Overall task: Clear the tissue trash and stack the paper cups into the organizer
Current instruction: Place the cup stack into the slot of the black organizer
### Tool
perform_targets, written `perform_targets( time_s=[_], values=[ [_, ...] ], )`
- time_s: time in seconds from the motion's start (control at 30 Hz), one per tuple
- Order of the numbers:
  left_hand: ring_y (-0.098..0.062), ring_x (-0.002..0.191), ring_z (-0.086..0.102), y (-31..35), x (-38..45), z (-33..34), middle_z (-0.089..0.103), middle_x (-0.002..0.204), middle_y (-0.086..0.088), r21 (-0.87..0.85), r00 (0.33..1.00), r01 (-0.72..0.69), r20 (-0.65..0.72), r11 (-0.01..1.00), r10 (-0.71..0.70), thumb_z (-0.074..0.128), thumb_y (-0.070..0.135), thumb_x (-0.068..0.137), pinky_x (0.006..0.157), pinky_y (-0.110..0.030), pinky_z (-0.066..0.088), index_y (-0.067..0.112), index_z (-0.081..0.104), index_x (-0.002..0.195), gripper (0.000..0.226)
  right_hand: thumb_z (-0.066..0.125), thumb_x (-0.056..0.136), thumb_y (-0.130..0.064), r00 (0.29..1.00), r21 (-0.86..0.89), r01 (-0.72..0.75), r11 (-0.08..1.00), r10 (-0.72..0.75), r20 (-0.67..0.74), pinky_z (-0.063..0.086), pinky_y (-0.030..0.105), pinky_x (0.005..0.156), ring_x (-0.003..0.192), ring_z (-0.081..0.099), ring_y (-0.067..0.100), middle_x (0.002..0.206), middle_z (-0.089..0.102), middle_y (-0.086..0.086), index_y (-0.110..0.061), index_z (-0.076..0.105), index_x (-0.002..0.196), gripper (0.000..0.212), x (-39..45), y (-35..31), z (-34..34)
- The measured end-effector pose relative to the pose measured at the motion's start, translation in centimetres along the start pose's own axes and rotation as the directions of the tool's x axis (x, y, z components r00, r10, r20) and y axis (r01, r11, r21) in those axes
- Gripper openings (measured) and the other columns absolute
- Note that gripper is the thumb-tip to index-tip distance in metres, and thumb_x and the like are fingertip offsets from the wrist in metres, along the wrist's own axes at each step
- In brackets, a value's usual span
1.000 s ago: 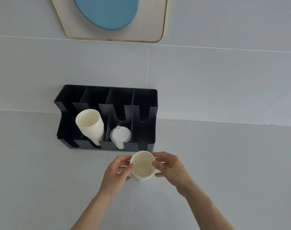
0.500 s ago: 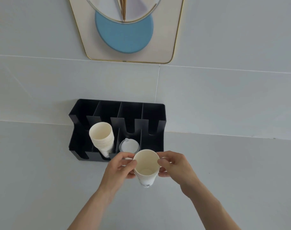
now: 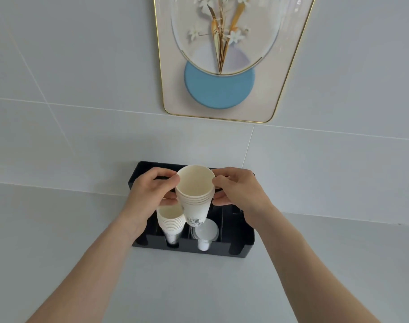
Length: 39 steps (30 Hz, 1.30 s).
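A short stack of cream paper cups (image 3: 195,197), mouth tilted toward me, hangs above the black organizer (image 3: 236,249). My left hand (image 3: 150,194) grips its left rim side and my right hand (image 3: 239,191) grips the right side. Below it, a taller stack of paper cups (image 3: 170,223) leans in the organizer's second slot from the left. A stack of clear plastic lids (image 3: 205,231) sits in the slot to its right. My hands hide the organizer's back compartments. No tissue trash shows in this view.
The organizer stands against a white tiled wall on a pale grey counter (image 3: 59,252). A gold-framed picture (image 3: 219,59) with a blue disc hangs on the wall above it.
Both hands lifted the cup stack off the counter and carried it up and forward over the organizer. The camera tilted up, so more of the picture shows.
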<state>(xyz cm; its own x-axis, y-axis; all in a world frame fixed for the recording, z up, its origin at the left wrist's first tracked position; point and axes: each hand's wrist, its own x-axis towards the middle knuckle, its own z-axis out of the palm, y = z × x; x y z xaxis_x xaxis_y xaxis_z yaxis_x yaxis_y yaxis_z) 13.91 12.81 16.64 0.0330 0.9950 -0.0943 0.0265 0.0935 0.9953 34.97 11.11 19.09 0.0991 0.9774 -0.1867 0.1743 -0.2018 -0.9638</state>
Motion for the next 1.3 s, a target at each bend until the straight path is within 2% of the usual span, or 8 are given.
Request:
perform_targets(
  time_s=[0.2, 0.43, 0.7, 0.8, 0.9, 0.93, 1.07, 1.3],
  values=[
    [-0.018, 0.071, 0.073, 1.9, 2.7, -2.8, 0.075, 0.085, -0.004, -0.033, 0.998, -0.039, -0.051, 0.999, 0.038, 0.072, 0.021, 0.092, 0.07, -0.031, 0.063, 0.011, 0.072, 0.101, 0.014, 0.062, 0.093, -0.012, 0.999, 0.022, 0.02, 1.0, -0.019, -0.047, 0.067, 0.037, 0.073, 0.077, 0.079, 0.027, 0.095, 0.078, 0.013, -0.015, 0.077, 0.109, 0.023, 2.5, -2.6, 3.1],
    [-0.019, 0.072, 0.074, -0.4, 4.7, -4.9, 0.075, 0.084, -0.002, -0.029, 0.997, 0.019, -0.07, 0.999, -0.021, 0.073, 0.022, 0.092, 0.074, -0.035, 0.063, 0.011, 0.073, 0.099, 0.013, 0.06, 0.093, -0.011, 0.999, 0.015, -0.041, 0.999, 0.041, -0.03, 0.066, 0.03, 0.066, 0.081, 0.079, 0.027, 0.097, 0.078, 0.014, -0.014, 0.076, 0.111, 0.024, 4.7, -0.9, 6.2],
    [-0.028, 0.086, 0.076, -4.6, 6.0, -5.6, 0.078, 0.092, -0.01, 0.056, 0.991, 0.126, -0.058, 0.99, -0.122, 0.073, 0.022, 0.091, 0.08, -0.041, 0.064, 0.015, 0.073, 0.098, 0.01, 0.058, 0.093, -0.011, 0.99, -0.11, -0.136, 0.985, 0.132, -0.049, 0.066, 0.036, 0.076, 0.084, 0.078, 0.023, 0.092, 0.079, 0.007, -0.019, 0.075, 0.114, 0.028, 6.4, 3.6, 7.9],
    [-0.026, 0.086, 0.076, -6.2, 6.3, -5.7, 0.078, 0.092, -0.007, 0.115, 0.987, 0.151, -0.068, 0.982, -0.144, 0.072, 0.022, 0.091, 0.077, -0.037, 0.063, 0.018, 0.073, 0.098, 0.009, 0.057, 0.09, -0.013, 0.988, -0.205, -0.153, 0.967, 0.142, -0.068, 0.066, 0.04, 0.079, 0.082, 0.076, 0.027, 0.087, 0.079, 0.001, -0.026, 0.078, 0.109, 0.03, 6.7, 5.1, 8.4],
    [-0.021, 0.085, 0.075, -7.3, 6.5, -5.6, 0.077, 0.092, -0.003, 0.182, 0.985, 0.164, -0.081, 0.969, -0.152, 0.07, 0.022, 0.092, 0.069, -0.029, 0.059, 0.021, 0.071, 0.099, 0.007, 0.057, 0.089, -0.012, 0.987, -0.247, -0.16, 0.956, 0.15, -0.058, 0.063, 0.031, 0.069, 0.063, 0.064, 0.017, 0.077, 0.073, -0.008, -0.027, 0.078, 0.11, 0.034, 6.9, 6.1, 8.9],
    [-0.019, 0.085, 0.074, -7.6, 6.5, -5.5, 0.077, 0.092, -0.001, 0.204, 0.985, 0.166, -0.083, 0.965, -0.152, 0.069, 0.022, 0.091, 0.068, -0.028, 0.059, 0.022, 0.071, 0.099, 0.008, 0.057, 0.089, -0.011, 0.987, -0.258, -0.161, 0.953, 0.152, -0.058, 0.059, 0.029, 0.065, 0.061, 0.061, 0.014, 0.074, 0.071, -0.01, -0.027, 0.078, 0.112, 0.035, 6.9, 6.3, 8.9],
    [-0.015, 0.085, 0.074, -8.4, 6.5, -5.4, 0.077, 0.094, 0.0, 0.249, 0.984, 0.178, -0.069, 0.952, -0.166, 0.066, 0.019, 0.092, 0.071, -0.03, 0.059, 0.022, 0.07, 0.1, 0.01, 0.058, 0.09, -0.012, 0.985, -0.277, -0.175, 0.945, 0.163, -0.064, 0.059, 0.03, 0.068, 0.064, 0.059, 0.013, 0.074, 0.071, -0.01, -0.029, 0.078, 0.113, 0.035, 6.5, 7.0, 9.1],
    [-0.012, 0.086, 0.073, -9.0, 6.3, -5.6, 0.077, 0.096, 0.002, 0.285, 0.984, 0.175, -0.069, 0.942, -0.162, 0.065, 0.019, 0.094, 0.074, -0.032, 0.06, 0.023, 0.069, 0.103, 0.011, 0.058, 0.092, -0.015, 0.986, -0.29, -0.167, 0.942, 0.153, -0.071, 0.048, 0.02, 0.053, 0.058, 0.053, 0.013, 0.068, 0.066, -0.013, -0.031, 0.077, 0.116, 0.034, 6.7, 7.8, 9.2]
  ],
)
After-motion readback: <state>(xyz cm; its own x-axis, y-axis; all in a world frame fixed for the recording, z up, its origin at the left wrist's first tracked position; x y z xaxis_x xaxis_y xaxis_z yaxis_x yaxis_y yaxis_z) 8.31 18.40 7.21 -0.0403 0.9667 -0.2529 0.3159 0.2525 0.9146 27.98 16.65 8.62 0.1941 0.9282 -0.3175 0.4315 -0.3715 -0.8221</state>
